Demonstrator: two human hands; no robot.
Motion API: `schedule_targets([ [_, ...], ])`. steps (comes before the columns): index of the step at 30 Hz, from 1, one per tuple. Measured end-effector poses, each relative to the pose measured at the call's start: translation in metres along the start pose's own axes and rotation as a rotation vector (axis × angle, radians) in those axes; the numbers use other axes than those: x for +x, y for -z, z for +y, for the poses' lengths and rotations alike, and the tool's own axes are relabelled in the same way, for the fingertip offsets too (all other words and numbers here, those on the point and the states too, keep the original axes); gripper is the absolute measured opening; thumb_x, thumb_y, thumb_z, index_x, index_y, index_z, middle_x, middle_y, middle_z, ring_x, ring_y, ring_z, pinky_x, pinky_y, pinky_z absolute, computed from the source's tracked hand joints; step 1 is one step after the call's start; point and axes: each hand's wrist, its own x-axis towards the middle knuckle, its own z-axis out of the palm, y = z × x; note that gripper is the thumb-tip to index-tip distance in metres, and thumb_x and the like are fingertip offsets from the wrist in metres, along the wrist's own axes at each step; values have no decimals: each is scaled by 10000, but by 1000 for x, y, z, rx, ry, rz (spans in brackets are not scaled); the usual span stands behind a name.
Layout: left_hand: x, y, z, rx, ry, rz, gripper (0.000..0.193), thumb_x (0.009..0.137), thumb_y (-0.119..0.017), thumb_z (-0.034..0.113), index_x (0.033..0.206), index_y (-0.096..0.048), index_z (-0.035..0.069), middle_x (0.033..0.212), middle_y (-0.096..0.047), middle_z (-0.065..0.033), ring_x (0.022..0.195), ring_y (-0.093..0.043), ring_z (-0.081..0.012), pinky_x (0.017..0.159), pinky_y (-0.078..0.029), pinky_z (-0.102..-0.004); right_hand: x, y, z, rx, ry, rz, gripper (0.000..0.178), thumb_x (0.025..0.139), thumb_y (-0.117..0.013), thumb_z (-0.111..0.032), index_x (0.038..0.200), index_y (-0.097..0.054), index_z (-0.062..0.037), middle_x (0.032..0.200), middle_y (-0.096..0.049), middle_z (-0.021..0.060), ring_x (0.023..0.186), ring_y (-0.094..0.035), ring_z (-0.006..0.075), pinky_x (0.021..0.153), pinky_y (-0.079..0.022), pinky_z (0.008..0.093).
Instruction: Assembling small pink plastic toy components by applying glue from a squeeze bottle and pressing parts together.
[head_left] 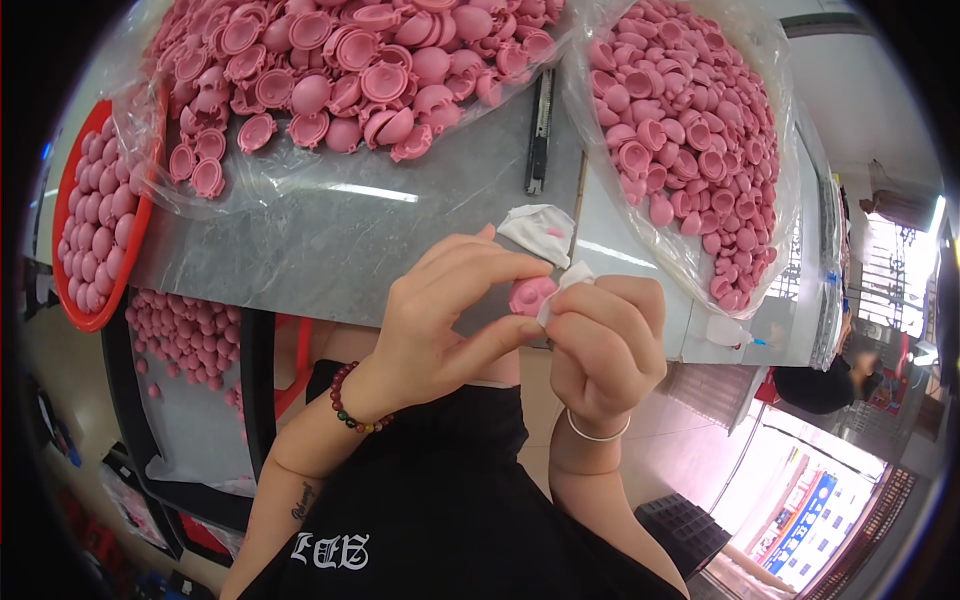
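Note:
Near the front edge of the grey table, my left hand (pixel 440 315) pinches a small round pink plastic piece (pixel 532 294) between thumb and fingertips. Facial-looking hollows show on its surface, but the details are small. My right hand (pixel 608 345) is closed on a white cloth or tissue (pixel 577 283), pressing it against the piece's right side. Just beyond the fingers lies another crumpled white cloth (pixel 540 232) with a pink mark on it. A black utility knife (pixel 540 135) rests farther back on the table.
Loose pink half shells (pixel 385 80) pile up on plastic at the back; smaller pink shells (pixel 690 150) fill a clear bag at right. At left, a red basket (pixel 148 215) holds pink balls, with a black-framed tray (pixel 185 430) below. A small bottle (pixel 728 331) stands at right.

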Motion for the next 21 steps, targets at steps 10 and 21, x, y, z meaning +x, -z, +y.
schedule_targets([
  [10, 3, 1, 4, -616, 367, -9, 258, 897, -521, 152, 1078, -554, -29, 1068, -579, -85, 907, -561, -132, 876, -424, -294, -18, 12, 10, 105, -212, 430, 174, 707, -416, 112, 813, -503, 6, 783, -572, 153, 689, -521, 194, 648, -444, 266],
  [21, 3, 15, -9, -1154, 603, -155, 460, 852, -612, 363, 1105, -456, 12, 961, -602, -136, 834, -572, -165, 928, -436, -387, -35, -14, 4, 421, -488, 582, 319, 780, -462, 54, 1095, -488, 14, 1193, -472, 210, 739, -554, 186, 642, -464, 254],
])
